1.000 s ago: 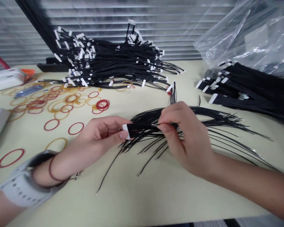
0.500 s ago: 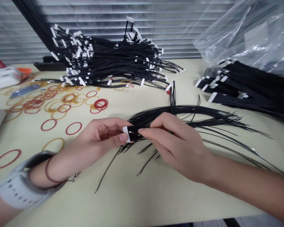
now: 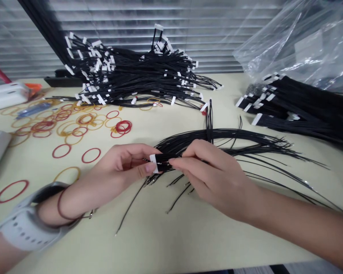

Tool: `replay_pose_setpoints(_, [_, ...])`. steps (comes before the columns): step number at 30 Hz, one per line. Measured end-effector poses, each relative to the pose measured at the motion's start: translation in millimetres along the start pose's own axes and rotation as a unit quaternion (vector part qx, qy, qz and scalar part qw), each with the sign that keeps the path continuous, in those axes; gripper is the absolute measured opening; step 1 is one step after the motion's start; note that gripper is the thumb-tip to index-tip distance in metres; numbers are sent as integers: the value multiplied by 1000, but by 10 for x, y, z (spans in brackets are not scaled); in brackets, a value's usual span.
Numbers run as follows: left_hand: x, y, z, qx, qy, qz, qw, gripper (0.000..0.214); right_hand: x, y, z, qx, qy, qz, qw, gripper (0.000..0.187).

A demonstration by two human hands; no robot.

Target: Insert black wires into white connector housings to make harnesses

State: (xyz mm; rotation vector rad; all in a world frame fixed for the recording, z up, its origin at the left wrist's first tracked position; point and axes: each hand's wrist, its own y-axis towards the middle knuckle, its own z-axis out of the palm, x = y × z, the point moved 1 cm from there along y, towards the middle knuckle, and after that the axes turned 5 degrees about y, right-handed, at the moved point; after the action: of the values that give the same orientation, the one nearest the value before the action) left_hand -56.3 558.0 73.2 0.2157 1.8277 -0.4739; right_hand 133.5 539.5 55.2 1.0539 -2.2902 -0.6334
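A white connector (image 3: 154, 163) with black wires is pinched between the thumb and fingers of my left hand (image 3: 125, 163). Just to its right, my right hand (image 3: 214, 171) is closed, thumb and forefinger together on a black wire (image 3: 167, 156) close to the connector. The exact wire end between those fingertips is hidden. Beneath and behind both hands lies a loose bundle of black wires (image 3: 254, 140) with small metal tips, its ends fanning out to the right. A few single wires stick out below, towards me.
A large pile of black cables (image 3: 143, 72) with white connectors lies at the back. More bundled cables (image 3: 308, 106) lie at right under a clear plastic bag (image 3: 308, 49). Red and yellow rubber bands (image 3: 90, 155) are scattered at left, near a white box (image 3: 7, 97).
Both hands stay at nearly the same spot on the connector and wire. The whole view has shifted slightly; the right fingers have moved only a little.
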Motion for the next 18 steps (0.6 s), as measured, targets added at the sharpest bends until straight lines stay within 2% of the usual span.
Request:
replay_pose_setpoints(5, [6,-24,-11,1,12,9,1000,16,11,3,5,9,6,-8,1000,23])
replay_pose_setpoints(14, [15,-17,67,34,59,40,997,15,40,5,35,-11,37,9,999,21])
replay_pose_setpoints(18, [14,-24,53,13,62,50,997,16,44,23,2,-13,36,19,999,18])
